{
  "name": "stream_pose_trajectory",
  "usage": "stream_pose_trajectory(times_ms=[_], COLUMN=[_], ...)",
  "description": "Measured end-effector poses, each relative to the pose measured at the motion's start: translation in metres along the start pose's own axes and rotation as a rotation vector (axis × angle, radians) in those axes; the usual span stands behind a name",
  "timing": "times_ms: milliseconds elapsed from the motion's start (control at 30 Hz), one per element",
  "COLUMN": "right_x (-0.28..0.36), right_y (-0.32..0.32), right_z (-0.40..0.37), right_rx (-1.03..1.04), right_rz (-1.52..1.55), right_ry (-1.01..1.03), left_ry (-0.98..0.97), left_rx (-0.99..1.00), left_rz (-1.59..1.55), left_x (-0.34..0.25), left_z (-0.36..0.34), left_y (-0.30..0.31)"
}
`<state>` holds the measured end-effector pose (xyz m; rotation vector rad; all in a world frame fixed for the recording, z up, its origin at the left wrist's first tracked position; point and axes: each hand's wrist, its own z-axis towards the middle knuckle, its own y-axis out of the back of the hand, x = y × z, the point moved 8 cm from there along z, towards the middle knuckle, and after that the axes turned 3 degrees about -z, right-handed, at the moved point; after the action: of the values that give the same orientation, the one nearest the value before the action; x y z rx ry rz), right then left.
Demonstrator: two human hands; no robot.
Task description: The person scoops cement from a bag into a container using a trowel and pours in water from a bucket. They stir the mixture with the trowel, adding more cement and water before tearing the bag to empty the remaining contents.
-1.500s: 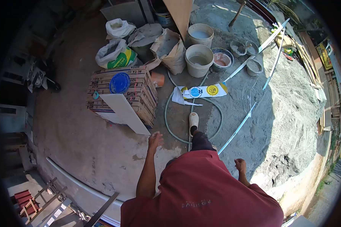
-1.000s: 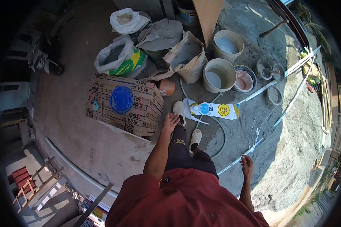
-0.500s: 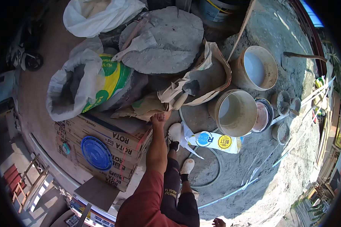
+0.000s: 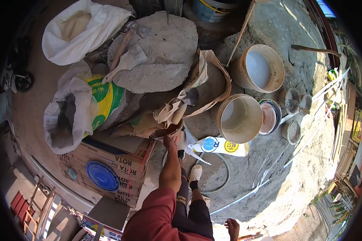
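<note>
My left hand point(image 4: 171, 139) is closed on the lower edge of a torn brown paper sack point(image 4: 147, 123). The sack's wide mouth gapes toward the upper right, and a trowel with a pale wooden handle point(image 4: 179, 114) lies across its rim, the dark blade inside. Low in the view, my right hand point(image 4: 232, 228) hangs away from everything, empty, its fingers loosely bent and apart. Right of the sack stands a bucket point(image 4: 247, 124), and above it another bucket point(image 4: 275, 66) with pale liquid.
A round grey slab point(image 4: 161, 52) bears a wide brush point(image 4: 126, 62). Two open sacks, one white point(image 4: 108, 20) and one green-yellow point(image 4: 104, 94), stand left. Below are cartons point(image 4: 128, 160) with a blue lid point(image 4: 102, 176). Small pots point(image 4: 291, 132) and a hose point(image 4: 228, 172) lie right.
The view has shifted, so most things sit further left. My left hand has pulled the sack's lower edge slightly down, opening a fold there. More of my right hand shows.
</note>
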<state>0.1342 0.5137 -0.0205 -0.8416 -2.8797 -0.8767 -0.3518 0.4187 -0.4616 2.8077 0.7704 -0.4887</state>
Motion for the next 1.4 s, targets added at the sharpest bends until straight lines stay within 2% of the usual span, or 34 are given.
stream_pose_trajectory(times_ms=[133, 233, 267, 333, 400, 467, 533, 600, 667, 733, 800, 867, 900, 967, 1000, 1067, 1133, 1200, 1267, 1300, 1333, 1400], right_x=[0.045, 0.058, 0.068, 0.102, 0.143, 0.187, 0.235, 0.279, 0.302, 0.339, 0.365, 0.378, 0.381, 0.382, 0.379, 0.368, 0.358, 0.341, 0.324, 0.312, 0.301, 0.266], right_y=[0.01, 0.018, 0.021, 0.028, 0.035, 0.04, 0.035, 0.029, 0.015, 0.018, 0.034, 0.054, 0.066, 0.095, 0.11, 0.139, 0.173, 0.213, 0.243, 0.257, 0.27, 0.314], right_z=[-0.02, -0.023, -0.021, -0.021, -0.016, -0.016, -0.025, -0.04, -0.046, -0.076, -0.108, -0.127, -0.132, -0.127, -0.123, -0.107, -0.094, -0.085, -0.071, -0.061, -0.056, -0.051], right_rx=[-0.015, 0.016, 0.022, -0.029, -0.077, -0.14, -0.072, -0.003, 0.023, 0.129, 0.14, 0.092, 0.052, -0.019, -0.058, -0.108, -0.17, -0.331, -0.366, -0.37, -0.397, -0.603], right_rz=[-0.05, -0.031, -0.057, 0.021, 0.102, 0.019, -0.023, 0.001, -0.027, -0.083, -0.043, -0.07, -0.129, -0.086, -0.068, -0.007, 0.048, 0.16, 0.216, 0.257, 0.273, 0.571], right_ry=[0.022, 0.084, 0.133, 0.198, 0.338, 0.469, 0.64, 0.754, 1.018, 1.196, 1.363, 1.437, 1.492, 1.516, 1.532, 1.517, 1.5, 1.461, 1.351, 1.261, 1.239, 1.239], left_ry=[-0.033, -0.068, -0.066, -0.319, -0.285, -0.201, -0.198, -0.264, -0.331, -0.302, -0.367, -0.937, -0.957, -0.827, -0.831, -0.804, -0.796, -0.777, -0.959, -0.991, -0.98, -0.901], left_rx=[0.001, 0.382, 0.382, 0.634, 0.672, 0.851, 0.857, 0.989, 1.054, 1.124, 1.13, 1.305, 1.334, 1.318, 1.345, 1.302, 1.376, 1.443, 1.574, 1.607, 1.639, 1.61], left_rz=[0.199, 0.353, 0.371, 0.874, 0.801, 0.809, 0.881, 0.864, 0.89, 0.724, 0.709, 0.889, 0.901, 0.88, 0.9, 1.201, 1.239, 1.279, 1.38, 1.307, 1.326, 1.399], left_x=[0.02, 0.04, 0.028, -0.003, -0.005, -0.013, -0.023, -0.029, -0.022, -0.015, -0.009, -0.014, -0.006, 0.013, 0.019, 0.04, 0.064, 0.092, 0.119, 0.131, 0.144, 0.167], left_z=[-0.09, -0.139, -0.168, -0.262, -0.296, -0.359, -0.407, -0.449, -0.461, -0.501, -0.528, -0.581, -0.594, -0.605, -0.617, -0.635, -0.666, -0.679, -0.688, -0.71, -0.717, -0.72], left_y=[0.034, 0.055, 0.061, 0.056, 0.07, 0.061, 0.058, 0.045, 0.05, 0.041, 0.041, 0.03, 0.026, 0.017, 0.01, -0.005, -0.023, -0.036, -0.048, -0.054, -0.058, -0.069])
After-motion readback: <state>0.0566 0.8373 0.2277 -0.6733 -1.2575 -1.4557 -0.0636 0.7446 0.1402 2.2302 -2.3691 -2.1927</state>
